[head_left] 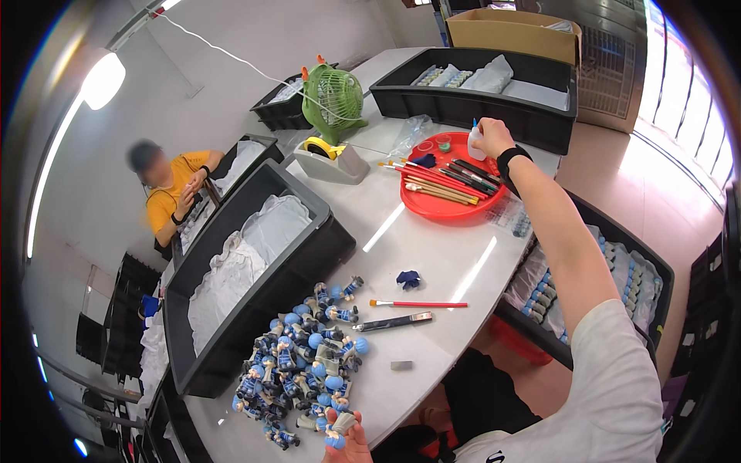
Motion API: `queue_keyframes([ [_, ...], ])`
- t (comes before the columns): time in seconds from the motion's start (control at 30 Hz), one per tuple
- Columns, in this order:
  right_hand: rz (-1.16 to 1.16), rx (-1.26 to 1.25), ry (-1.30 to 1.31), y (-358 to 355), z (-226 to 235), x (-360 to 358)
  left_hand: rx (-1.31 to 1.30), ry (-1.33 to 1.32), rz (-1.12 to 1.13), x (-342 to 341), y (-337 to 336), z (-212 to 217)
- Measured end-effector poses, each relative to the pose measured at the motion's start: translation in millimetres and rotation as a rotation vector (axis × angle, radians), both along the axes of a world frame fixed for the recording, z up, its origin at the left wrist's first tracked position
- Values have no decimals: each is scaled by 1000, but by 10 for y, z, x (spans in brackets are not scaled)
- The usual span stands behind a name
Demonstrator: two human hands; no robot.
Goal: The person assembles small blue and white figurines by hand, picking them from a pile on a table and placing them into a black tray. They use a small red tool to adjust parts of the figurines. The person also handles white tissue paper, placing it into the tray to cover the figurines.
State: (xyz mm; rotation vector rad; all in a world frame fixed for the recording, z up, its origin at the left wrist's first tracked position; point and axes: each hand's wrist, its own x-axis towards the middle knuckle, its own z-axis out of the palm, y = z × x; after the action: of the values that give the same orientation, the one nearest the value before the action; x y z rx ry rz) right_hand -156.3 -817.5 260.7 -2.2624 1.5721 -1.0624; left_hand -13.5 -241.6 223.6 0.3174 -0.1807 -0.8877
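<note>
At the lower edge my left hand [353, 447] is closed round a small figurine [335, 440] with a light blue head. Beside it, a heap of similar blue and grey figurines [297, 363] covers the table's near left part. My right arm reaches far out over a round red tray [432, 207]. There my right hand [494, 139] grips a small white dropper bottle [476, 147] with a blue tip, held upright at the tray's far right side. Paintbrushes [448, 181], dark pens [477, 171] and a small green-filled cup [443, 142] lie in the tray.
On the white table lie a red brush [417, 304], a cutter knife [392, 322], a dark blue cloth scrap [408, 279] and a grey block [401, 366]. Black crates [255, 301] flank it. A tape dispenser [332, 163] and green fan [333, 100] stand behind; a co-worker [181, 185] sits left.
</note>
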Motion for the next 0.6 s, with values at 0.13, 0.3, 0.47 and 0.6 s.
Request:
queue_keyframes([
  [0.13,-24,38,48,-189,-37,174,73,-53,60,24,9,-21],
  [0.3,1,-11,184,-377,-167,178,176,-39,32,106,63,-55],
  [0.47,85,-172,-272,128,77,70,246,-159,-71,100,-34,128],
  [0.6,724,178,-533,1747,292,386,199,-126,-103,42,32,146],
])
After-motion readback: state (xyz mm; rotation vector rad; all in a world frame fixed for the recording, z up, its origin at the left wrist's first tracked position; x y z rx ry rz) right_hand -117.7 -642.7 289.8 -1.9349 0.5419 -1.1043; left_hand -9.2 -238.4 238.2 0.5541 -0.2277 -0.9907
